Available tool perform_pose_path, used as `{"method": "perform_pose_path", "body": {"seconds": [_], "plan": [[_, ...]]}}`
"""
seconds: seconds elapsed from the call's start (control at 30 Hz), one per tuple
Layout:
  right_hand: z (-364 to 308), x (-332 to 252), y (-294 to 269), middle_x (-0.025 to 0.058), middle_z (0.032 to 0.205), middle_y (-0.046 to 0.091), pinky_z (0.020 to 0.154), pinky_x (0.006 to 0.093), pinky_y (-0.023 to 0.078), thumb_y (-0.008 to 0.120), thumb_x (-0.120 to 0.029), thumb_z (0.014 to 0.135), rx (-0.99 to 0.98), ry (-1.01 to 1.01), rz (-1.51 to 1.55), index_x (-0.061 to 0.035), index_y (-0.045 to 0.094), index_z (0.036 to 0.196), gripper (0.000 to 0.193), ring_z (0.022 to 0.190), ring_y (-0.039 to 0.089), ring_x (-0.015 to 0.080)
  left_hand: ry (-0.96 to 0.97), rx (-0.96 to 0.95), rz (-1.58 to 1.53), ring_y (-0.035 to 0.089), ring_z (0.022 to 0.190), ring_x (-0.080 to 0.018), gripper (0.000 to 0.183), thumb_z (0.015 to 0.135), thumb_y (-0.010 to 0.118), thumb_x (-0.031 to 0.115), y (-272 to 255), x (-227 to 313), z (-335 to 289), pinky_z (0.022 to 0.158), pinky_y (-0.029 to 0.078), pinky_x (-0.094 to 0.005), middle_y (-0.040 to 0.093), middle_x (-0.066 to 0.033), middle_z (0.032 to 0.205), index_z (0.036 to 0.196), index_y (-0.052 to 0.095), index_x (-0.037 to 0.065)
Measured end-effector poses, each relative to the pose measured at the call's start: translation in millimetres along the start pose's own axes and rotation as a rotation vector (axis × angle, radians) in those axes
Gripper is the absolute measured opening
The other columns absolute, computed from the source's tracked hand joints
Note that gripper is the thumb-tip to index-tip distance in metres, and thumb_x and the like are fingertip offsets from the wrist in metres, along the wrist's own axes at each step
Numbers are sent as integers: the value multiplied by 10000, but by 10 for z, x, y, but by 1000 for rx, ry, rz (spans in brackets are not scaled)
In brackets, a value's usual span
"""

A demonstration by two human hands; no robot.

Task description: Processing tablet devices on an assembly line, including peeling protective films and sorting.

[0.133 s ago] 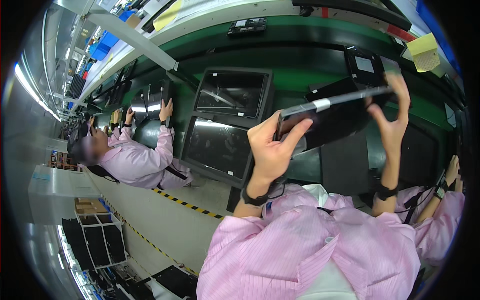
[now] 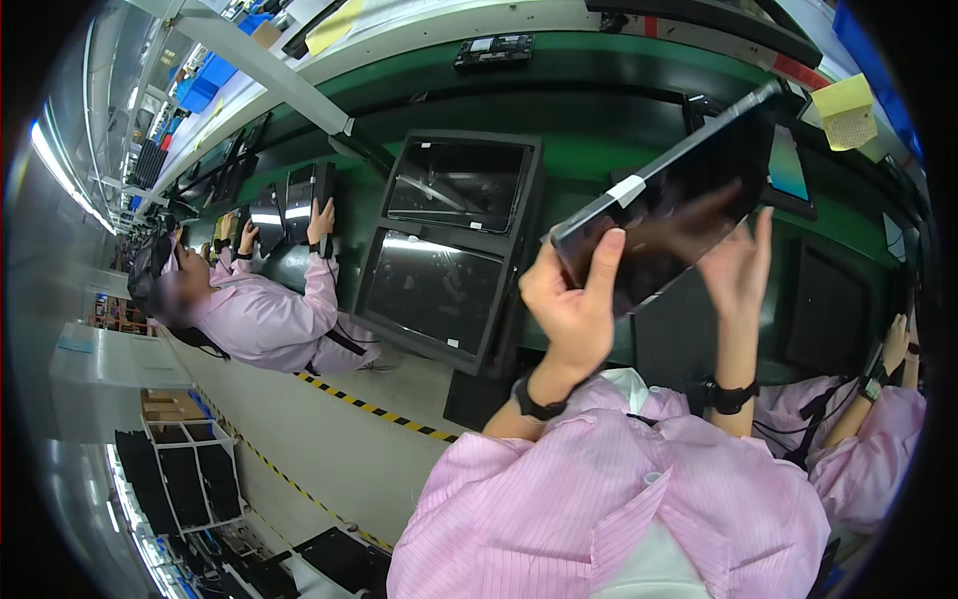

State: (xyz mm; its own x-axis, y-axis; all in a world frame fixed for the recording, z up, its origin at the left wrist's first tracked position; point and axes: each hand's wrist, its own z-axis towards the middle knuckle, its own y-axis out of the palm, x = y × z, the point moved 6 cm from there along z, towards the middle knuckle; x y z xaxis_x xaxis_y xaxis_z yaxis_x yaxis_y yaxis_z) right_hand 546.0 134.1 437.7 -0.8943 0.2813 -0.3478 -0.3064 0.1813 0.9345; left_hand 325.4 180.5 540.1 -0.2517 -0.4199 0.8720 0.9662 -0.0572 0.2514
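My left hand [image 2: 574, 309] grips the lower left corner of a dark tablet [image 2: 649, 235], thumb on its glossy face. The tablet is lifted above the bench and tilted, with its far right corner raised. A white tab [image 2: 627, 191] sticks on its upper edge. Close to the tablet's lower right edge is my right hand [image 2: 736, 270], slightly blurred, fingers stretched apart and not wrapped round anything. Whether its fingertips touch the glass I cannot tell. Behind the tablet, a device with a blue lit screen [image 2: 788, 170] is partly hidden.
To the left, a black tray [image 2: 371, 235] holds two dark panels. A small black device [image 2: 494, 50] lies at the back of the green bench [image 2: 589, 120]. A yellow note [image 2: 845, 110] hangs at the right. One co-worker [image 2: 249, 309] handles panels on the left; another person's arm [image 2: 868, 389] shows at right.
The tablet has tilted more steeply, its right end rising. My right hand has come off its right end and moved down and left. My left hand has shifted slightly right, still gripping.
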Motion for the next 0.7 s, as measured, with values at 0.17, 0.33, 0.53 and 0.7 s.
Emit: {"method": "perform_pose_path", "body": {"seconds": [0.17,0.33,0.53,0.7], "plan": [[103,-40,-195,44,1064,621,843,215,467,614,-173,858,362,-249,200,-11,591,1065,264,992,579,88,-441,-447,-113,554,756,-102,323,936,445,236,151,-99,-261,682,460,-236,596,-69,846,1045,551,-50],[66,-244,-92,47,979,639,807,169,476,645,-77,818,375,-215,-118,-15,614,982,177,903,607,82,-894,-635,-646,620,924,-318,420,954,319,243,56,-361,-284,818,508,-467,604,-212,1023,1116,507,-95],[-13,-284,4,74,1009,630,859,200,455,640,-72,820,374,-222,-216,2,615,982,180,948,595,113,-926,-710,-583,592,987,-340,432,953,296,207,-1,-320,-380,880,470,-510,578,-229,1078,1174,453,-129],[-36,-288,31,72,1007,632,842,200,463,640,-70,820,385,-194,-189,1,615,984,180,936,600,115,-920,-661,-550,593,985,-336,422,954,290,186,-7,-244,-464,883,469,-506,574,-227,1084,1189,437,-133]]}}
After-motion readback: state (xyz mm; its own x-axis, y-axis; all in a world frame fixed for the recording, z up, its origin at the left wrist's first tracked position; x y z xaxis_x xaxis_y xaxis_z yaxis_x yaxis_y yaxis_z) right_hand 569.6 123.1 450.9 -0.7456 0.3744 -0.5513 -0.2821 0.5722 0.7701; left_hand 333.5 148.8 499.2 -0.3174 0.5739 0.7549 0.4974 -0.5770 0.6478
